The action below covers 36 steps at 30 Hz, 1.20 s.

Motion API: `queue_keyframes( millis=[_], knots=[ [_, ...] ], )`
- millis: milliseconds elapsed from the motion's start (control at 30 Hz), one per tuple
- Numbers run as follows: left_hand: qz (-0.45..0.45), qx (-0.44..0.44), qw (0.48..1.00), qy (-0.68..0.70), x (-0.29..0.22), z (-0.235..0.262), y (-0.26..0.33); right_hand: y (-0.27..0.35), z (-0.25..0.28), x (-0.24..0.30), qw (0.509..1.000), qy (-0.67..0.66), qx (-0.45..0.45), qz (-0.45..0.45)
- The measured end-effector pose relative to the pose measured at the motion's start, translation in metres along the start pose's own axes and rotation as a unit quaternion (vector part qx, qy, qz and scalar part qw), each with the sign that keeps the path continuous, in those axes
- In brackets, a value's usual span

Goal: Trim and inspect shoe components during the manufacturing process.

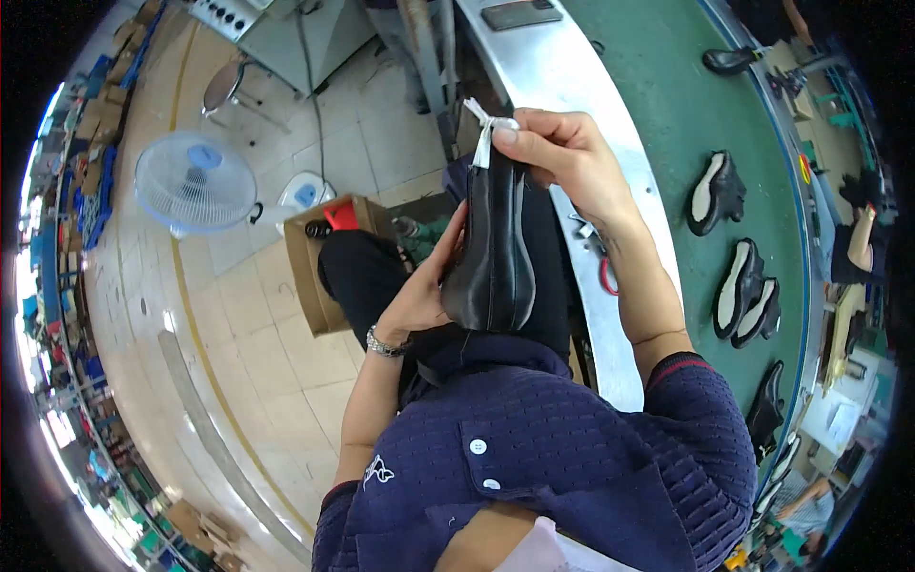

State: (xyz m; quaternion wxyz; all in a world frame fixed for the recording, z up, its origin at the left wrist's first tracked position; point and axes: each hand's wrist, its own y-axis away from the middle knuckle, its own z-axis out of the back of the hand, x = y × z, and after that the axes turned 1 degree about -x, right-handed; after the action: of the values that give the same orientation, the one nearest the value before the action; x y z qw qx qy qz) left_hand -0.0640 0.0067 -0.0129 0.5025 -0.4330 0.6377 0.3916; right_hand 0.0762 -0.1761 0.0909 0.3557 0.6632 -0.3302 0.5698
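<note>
1. Two hands are on one black shoe upper (494,253), which I see held upright over the lap, just left of the picture's centre.
2. My right hand (562,157) sits at 12 o'clock of the upper, thumb and fingers pressed together, pinching the white tie (484,129) and the upper's top edge.
3. My left hand (424,286) lies at 9 o'clock of the upper, fingers curled round its lower, bulging part; a metal bracelet (384,344) rings that wrist.
4. At 3 o'clock of the hands a green conveyor belt (667,105) runs past, edged by a metal rail (562,76). I count several black shoes with pale soles (715,194) on it, well apart from the upper.
5. Red-handled scissors (602,270) rest on the rail, just beside my right forearm.
6. At 9 o'clock, on the tiled floor, stands an open cardboard box (315,276), and farther out a white and blue fan (195,181).
7. At 1 o'clock a dark phone (520,13) lies on the rail.
</note>
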Motion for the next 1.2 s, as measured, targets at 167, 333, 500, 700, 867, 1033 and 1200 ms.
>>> queue_keyframes(
  millis=[167, 333, 500, 700, 867, 1033, 1200],
  knots=[
    [0.016, -0.039, 0.999, 0.024, 0.025, 0.005, 0.039, -0.007, -0.029, -0.032, 0.998, 0.034, 0.055, -0.018],
    [0.016, -0.068, 0.998, 0.011, 0.042, 0.011, 0.051, -0.006, -0.039, -0.042, 0.996, 0.039, 0.068, -0.040],
    [0.089, -0.151, 0.982, 0.076, 0.046, 0.018, 0.072, -0.001, -0.013, -0.082, 0.998, 0.060, -0.012, 0.014],
    [0.160, -0.310, 0.922, 0.169, 0.064, 0.079, 0.138, 0.085, 0.083, -0.163, 0.795, 0.579, -0.172, -0.055],
    [0.205, -0.365, 0.884, 0.207, 0.050, 0.093, 0.145, 0.125, 0.102, -0.198, 0.759, 0.623, -0.184, -0.043],
    [0.270, -0.298, 0.891, 0.210, 0.028, 0.076, 0.114, 0.121, 0.114, -0.190, 0.806, 0.556, -0.183, -0.089],
    [0.233, -0.259, 0.919, 0.186, 0.009, 0.056, 0.081, 0.100, 0.091, -0.137, 0.936, -0.108, -0.230, -0.244]
  ],
)
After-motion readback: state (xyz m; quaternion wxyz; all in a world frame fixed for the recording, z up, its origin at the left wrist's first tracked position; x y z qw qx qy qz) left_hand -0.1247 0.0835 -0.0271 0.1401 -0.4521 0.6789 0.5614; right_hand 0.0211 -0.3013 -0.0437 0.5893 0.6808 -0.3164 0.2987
